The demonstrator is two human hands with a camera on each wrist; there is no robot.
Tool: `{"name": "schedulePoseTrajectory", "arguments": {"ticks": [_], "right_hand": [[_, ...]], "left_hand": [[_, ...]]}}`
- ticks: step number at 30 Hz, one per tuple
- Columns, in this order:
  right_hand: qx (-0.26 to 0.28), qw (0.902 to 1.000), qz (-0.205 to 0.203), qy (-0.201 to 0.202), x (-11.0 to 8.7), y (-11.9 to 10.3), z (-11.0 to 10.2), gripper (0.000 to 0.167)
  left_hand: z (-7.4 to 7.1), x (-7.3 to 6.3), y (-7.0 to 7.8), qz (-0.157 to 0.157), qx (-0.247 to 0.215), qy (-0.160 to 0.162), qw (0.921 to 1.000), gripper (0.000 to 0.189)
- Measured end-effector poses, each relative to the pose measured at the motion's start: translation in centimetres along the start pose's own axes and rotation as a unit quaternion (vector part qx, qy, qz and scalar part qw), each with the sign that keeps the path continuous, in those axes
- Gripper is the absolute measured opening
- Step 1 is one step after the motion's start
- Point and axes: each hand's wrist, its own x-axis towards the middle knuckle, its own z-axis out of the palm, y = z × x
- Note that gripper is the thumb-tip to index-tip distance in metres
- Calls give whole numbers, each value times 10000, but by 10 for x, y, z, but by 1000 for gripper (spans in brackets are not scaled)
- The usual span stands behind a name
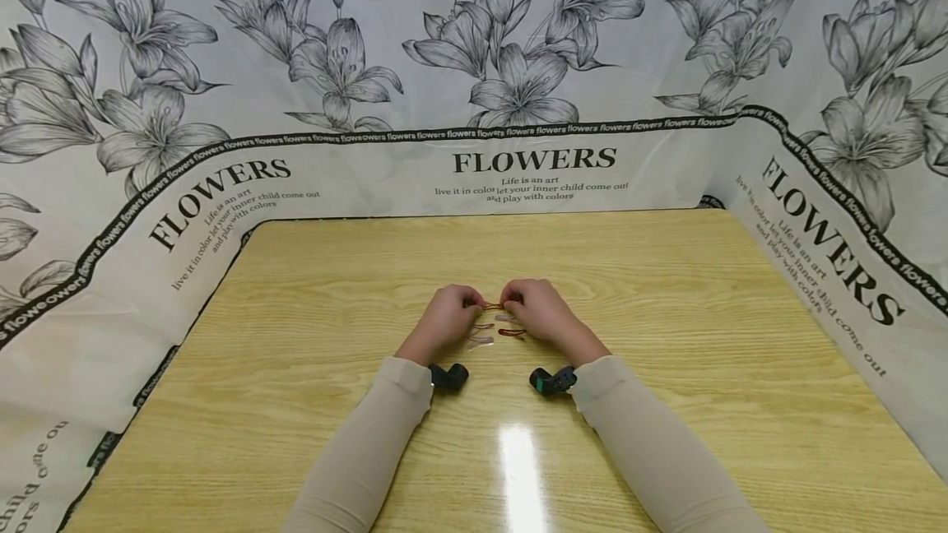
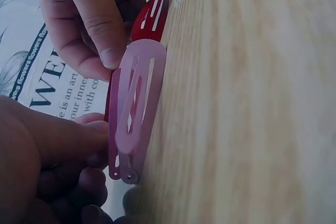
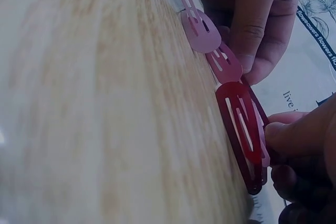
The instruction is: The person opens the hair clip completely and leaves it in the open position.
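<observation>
Both hands meet over the table around a red snap hair clip (image 1: 492,306), one at each end of it. My left hand (image 1: 453,315) pinches its left end between thumb and fingers, and my right hand (image 1: 539,309) pinches the right end. Most of this clip is hidden in both wrist views. Nearer the body lie other snap clips: a pink clip (image 2: 140,93) with a magenta clip (image 2: 113,135) behind it on the left, a dark red clip (image 3: 242,124) on the right, and a lilac clip (image 1: 505,318) just beyond that.
The clips lie on a wood-grain table (image 1: 355,270). A white floral cloth (image 1: 533,179) with printed words stands along its back and sides. A black device (image 1: 448,377) is strapped to the left wrist, and another black device (image 1: 552,381) to the right.
</observation>
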Motion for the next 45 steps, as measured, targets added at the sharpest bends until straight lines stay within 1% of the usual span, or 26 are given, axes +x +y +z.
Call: {"name": "schedulePoseTrajectory", "arguments": {"ticks": [5, 14, 20, 32, 41, 45], "right_hand": [[-46, 10000, 31, -68, 1, -1, 1, 11], [-71, 9999, -30, -82, 1, -1, 1, 10], [-38, 10000, 10, -90, 1, -1, 1, 10], [-33, 9999, 68, -134, -1, -3, -1, 10], [11, 10000, 79, -29, -3, -4, -2, 11], [2, 10000, 80, 28, -3, -5, -4, 10]], "left_hand": [[1, 1, -1, 61, 222, 15, 9997, 14], [0, 1, 0, 160, 325, -8, 9993, 12], [0, 2, -1, 273, 415, 0, 9988, 12], [-1, 1, 1, 246, 446, 9, 9987, 12], [-1, 1, 0, 199, 410, -33, 9990, 12], [-2, 0, 1, 124, 340, -29, 9993, 12]]}}
